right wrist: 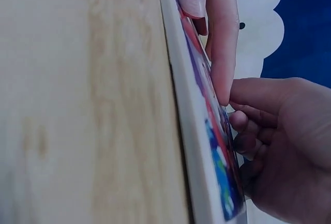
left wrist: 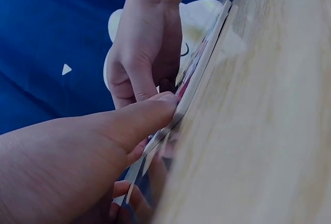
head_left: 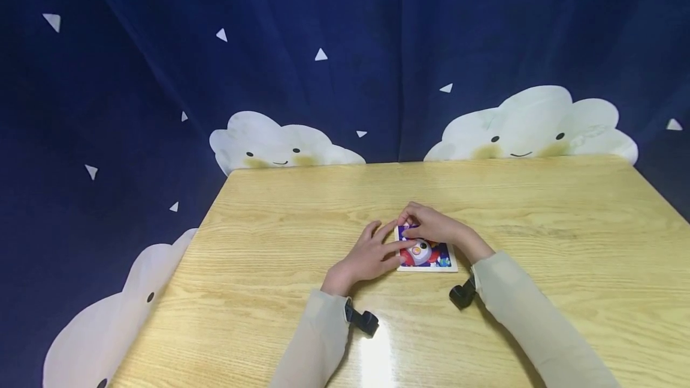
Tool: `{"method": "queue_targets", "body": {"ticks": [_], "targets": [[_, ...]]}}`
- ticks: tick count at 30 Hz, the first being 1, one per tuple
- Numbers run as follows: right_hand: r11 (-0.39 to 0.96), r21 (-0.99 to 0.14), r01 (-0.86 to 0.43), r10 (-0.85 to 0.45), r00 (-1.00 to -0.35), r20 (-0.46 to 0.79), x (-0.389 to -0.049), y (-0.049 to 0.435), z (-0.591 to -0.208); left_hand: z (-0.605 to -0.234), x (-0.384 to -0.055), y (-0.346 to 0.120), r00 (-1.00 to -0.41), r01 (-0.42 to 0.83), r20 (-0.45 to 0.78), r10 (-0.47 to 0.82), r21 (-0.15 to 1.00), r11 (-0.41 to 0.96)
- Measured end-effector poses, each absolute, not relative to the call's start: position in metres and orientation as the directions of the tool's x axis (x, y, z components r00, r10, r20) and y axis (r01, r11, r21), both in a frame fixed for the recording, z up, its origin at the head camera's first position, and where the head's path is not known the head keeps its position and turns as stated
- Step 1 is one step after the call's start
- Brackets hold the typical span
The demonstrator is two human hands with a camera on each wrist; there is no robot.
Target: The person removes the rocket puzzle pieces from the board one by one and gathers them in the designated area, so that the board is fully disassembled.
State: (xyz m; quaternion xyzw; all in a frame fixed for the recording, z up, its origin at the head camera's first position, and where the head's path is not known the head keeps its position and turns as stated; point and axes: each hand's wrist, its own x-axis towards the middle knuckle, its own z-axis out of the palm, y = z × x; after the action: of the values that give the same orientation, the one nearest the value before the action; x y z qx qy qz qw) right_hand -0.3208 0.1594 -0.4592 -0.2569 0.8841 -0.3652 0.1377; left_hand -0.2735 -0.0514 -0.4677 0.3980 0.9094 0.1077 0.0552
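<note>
A small, flat picture board (head_left: pixel 444 261) with a pale border and a cartoon of a round white face on purple, red and blue lies on the table. My left hand (head_left: pixel 368 256) reaches over its left side with fingers extended; in the left wrist view the thumb (left wrist: pixel 150 111) presses the board's edge. Over the board's upper left corner my right hand (head_left: pixel 435 224) bends down, fingers curled and tips at the picture. The right wrist view has the right hand (right wrist: pixel 295 136) close against the picture, its fingertips partly hidden behind a left finger. I cannot tell whether they pinch anything.
The wooden table (head_left: pixel 269 244) extends around the board on all sides. Behind it hangs a dark blue curtain (head_left: pixel 345 11) with white triangles and smiling clouds. Black wrist mounts (head_left: pixel 362 320) stick out from both beige sleeves (head_left: pixel 530 316).
</note>
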Motion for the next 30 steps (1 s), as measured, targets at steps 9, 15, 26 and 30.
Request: {"method": "queue_targets", "body": {"ticks": [9, 15, 26, 30], "targets": [[0.567, -0.752, -0.336, -0.58, -0.811, -0.074, -0.3186, 0.1609, -0.4595, -0.4677, -0.2701, -0.0523, -0.68, 0.71, 0.011, 0.733, 0.26, 0.655], [0.58, -0.749, -0.32, -0.531, -0.846, -0.05, -0.3158, 0.1656, -0.4639, -0.4684, -0.2696, -0.0533, -0.703, 0.679, 0.006, 0.712, 0.303, 0.668], [0.624, -0.668, -0.406, -0.534, -0.845, 0.015, -0.3137, 0.1606, -0.4601, -0.4706, -0.2729, -0.0528, -0.717, 0.666, -0.024, 0.697, 0.271, 0.695], [0.631, -0.654, -0.418, -0.537, -0.843, 0.02, -0.3127, 0.1577, -0.4585, -0.4655, -0.2702, -0.0499, -0.711, 0.677, -0.042, 0.702, 0.227, 0.7]]}}
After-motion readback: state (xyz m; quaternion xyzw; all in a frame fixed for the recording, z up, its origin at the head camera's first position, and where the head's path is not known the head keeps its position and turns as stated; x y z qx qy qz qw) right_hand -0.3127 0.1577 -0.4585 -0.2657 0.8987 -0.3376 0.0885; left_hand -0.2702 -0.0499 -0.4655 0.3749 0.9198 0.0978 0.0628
